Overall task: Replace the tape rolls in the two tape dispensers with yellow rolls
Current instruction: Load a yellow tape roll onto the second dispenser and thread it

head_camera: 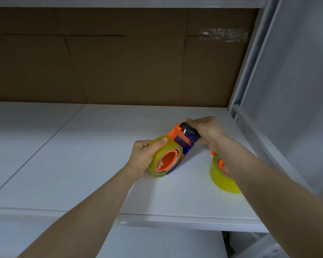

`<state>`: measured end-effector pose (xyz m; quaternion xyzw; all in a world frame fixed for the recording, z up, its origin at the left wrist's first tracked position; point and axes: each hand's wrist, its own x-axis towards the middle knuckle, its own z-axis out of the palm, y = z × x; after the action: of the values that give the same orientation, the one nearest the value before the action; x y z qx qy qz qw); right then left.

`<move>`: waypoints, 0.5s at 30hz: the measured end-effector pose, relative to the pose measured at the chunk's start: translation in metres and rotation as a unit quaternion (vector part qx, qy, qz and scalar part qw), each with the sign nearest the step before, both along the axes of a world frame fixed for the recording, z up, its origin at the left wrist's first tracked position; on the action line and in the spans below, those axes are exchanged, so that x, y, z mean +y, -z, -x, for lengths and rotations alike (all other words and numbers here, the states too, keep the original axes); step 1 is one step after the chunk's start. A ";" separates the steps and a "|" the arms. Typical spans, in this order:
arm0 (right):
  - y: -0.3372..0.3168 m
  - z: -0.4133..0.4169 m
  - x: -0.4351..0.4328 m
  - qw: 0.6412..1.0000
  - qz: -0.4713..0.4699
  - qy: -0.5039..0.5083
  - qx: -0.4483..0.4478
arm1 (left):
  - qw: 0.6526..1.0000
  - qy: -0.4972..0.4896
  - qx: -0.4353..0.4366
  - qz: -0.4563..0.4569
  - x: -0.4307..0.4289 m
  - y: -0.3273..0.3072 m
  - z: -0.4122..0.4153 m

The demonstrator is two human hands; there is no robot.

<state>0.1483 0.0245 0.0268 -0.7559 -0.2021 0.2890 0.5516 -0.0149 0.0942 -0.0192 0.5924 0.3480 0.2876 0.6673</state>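
Observation:
An orange and blue tape dispenser [181, 140] lies tilted over the white shelf [101, 164], with a yellow roll [157, 164] seated on its orange hub. My left hand [144, 155] grips that yellow roll from the left, thumb on its top. My right hand [207, 133] grips the dispenser's front end by the black roller and blade. A second yellow roll [220, 179] on an orange hub stands on the shelf to the right, partly hidden behind my right forearm; the rest of that dispenser is out of sight.
Brown cardboard [119, 62] lines the back of the shelf. A grey metal upright [250, 71] and side rail bound the right side. The shelf's front edge [157, 220] runs below my forearms, with another white surface underneath.

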 end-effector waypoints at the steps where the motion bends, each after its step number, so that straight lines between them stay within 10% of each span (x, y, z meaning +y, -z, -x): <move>1: 0.002 0.002 0.002 1.000 -0.004 0.015 -0.002 | 1.000 -0.002 0.004 -0.002 0.000 0.000 -0.001; 15: 0.008 -0.005 -0.006 0.975 -0.083 0.024 0.206 | 1.000 -0.008 -0.002 -0.007 0.002 0.002 -0.002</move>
<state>0.1530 0.0189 0.0185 -0.6362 -0.0888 0.4074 0.6492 -0.0132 0.0965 -0.0214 0.5940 0.3491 0.2965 0.6613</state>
